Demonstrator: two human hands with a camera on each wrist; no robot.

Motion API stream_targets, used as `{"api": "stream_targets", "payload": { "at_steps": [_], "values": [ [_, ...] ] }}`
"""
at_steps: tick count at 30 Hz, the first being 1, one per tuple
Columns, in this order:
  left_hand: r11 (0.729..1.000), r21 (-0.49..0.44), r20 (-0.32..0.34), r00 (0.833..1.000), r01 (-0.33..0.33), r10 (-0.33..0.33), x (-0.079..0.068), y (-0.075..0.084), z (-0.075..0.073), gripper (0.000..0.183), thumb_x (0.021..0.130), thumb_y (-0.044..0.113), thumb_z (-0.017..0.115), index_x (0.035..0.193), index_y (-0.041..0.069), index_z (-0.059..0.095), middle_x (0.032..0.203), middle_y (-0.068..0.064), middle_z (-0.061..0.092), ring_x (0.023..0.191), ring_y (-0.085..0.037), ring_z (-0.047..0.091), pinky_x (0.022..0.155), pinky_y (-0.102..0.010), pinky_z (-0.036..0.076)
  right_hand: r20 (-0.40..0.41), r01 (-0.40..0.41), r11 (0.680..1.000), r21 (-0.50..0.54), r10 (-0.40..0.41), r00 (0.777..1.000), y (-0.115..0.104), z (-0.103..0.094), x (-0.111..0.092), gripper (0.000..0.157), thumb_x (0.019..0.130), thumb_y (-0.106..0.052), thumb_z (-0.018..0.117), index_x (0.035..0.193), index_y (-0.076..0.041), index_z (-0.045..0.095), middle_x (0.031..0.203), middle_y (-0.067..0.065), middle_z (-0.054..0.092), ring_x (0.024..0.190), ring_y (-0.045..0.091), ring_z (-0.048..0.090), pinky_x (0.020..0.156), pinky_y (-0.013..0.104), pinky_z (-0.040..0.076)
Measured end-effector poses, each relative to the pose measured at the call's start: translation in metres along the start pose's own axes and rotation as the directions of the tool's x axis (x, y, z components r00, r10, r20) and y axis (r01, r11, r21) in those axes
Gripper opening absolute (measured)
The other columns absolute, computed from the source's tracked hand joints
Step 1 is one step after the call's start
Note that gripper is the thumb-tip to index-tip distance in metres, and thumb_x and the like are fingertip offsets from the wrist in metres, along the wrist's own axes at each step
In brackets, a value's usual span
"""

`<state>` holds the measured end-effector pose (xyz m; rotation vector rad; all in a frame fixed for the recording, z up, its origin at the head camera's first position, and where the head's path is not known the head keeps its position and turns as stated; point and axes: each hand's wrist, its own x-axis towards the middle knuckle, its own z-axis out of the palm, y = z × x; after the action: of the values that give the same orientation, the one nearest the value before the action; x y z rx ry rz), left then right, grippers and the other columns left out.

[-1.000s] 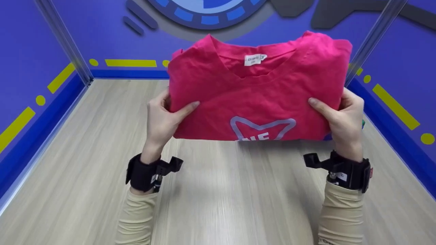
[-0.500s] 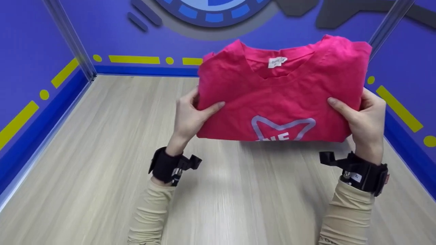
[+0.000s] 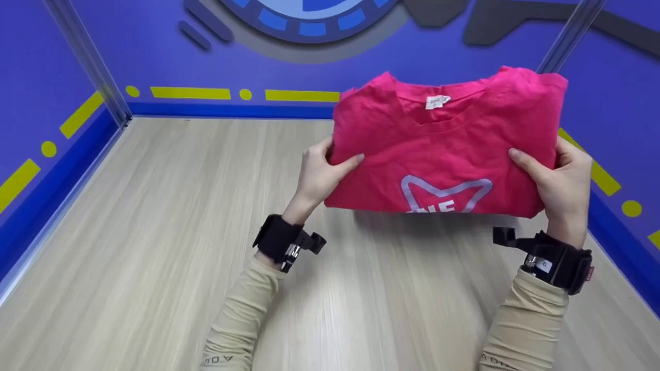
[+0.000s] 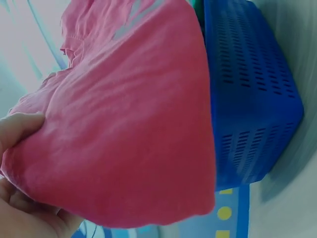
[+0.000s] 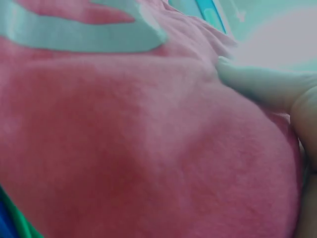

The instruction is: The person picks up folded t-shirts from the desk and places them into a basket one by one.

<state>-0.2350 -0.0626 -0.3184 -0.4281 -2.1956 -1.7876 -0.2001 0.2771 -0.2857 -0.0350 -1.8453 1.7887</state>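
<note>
A folded pink T-shirt point(image 3: 448, 149) with a grey star-like outline, white letters and a white neck label is held up between both hands. At its left edge the left hand point(image 3: 322, 172) grips it, thumb on the front and fingers behind. The right hand point(image 3: 564, 180) pinches the opposite edge the same way. In the left wrist view a blue perforated basket point(image 4: 257, 94) stands behind the shirt; from the head view the shirt hides it. A sliver of green cloth point(image 5: 22, 220) shows past the shirt's lower edge in the right wrist view.
The wood-grain tabletop point(image 3: 170, 232) stretches in front and to the left. Blue panels with yellow marks, such as the back wall point(image 3: 180, 67), enclose it on three sides. A black camera strap point(image 3: 278, 239) circles the left wrist, and another strap point(image 3: 557, 260) the right.
Both hands have carried the pink T-shirt to the right and slightly lower in the head view. The grip on its two edges stays the same. The green bit at far right is now hidden.
</note>
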Motion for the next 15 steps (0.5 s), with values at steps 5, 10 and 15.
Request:
{"api": "stream_targets", "payload": {
  "at_steps": [5,10,15],
  "values": [
    [1.0,0.013,0.034,0.999,-0.008,0.007,0.017,0.001,0.013,0.04,0.081,0.017,0.074,0.115,0.0,0.063,0.106,-0.015,0.07,0.095,-0.022,0.066,0.084,-0.027,0.052,-0.008,-0.026,0.998,-0.059,0.026,1.0,0.005,-0.009,0.011,0.029,0.07,-0.005,0.082,0.097,-0.006,0.072,0.074,-0.001,0.066,0.065,0.01,0.064,0.055,0.015,0.05],
    [1.0,0.025,0.055,0.998,-0.014,0.013,0.036,0.005,0.025,0.043,0.081,0.018,0.074,0.118,-0.001,0.061,0.111,-0.015,0.069,0.099,-0.022,0.065,0.086,-0.026,0.051,-0.031,-0.013,0.996,-0.094,0.01,0.999,0.004,-0.017,0.027,0.026,0.069,-0.005,0.083,0.093,-0.007,0.073,0.068,-0.003,0.066,0.061,0.008,0.062,0.052,0.015,0.047],
    [1.0,-0.002,0.057,0.998,0.014,-0.014,0.051,0.008,0.035,0.042,0.082,0.019,0.073,0.118,0.001,0.061,0.11,-0.013,0.069,0.096,-0.019,0.065,0.082,-0.022,0.05,-0.033,-0.012,0.991,-0.131,0.008,0.999,0.0,-0.021,0.042,0.026,0.07,-0.009,0.083,0.094,-0.011,0.073,0.07,-0.006,0.065,0.062,0.006,0.061,0.053,0.013,0.046]
  ]
}}
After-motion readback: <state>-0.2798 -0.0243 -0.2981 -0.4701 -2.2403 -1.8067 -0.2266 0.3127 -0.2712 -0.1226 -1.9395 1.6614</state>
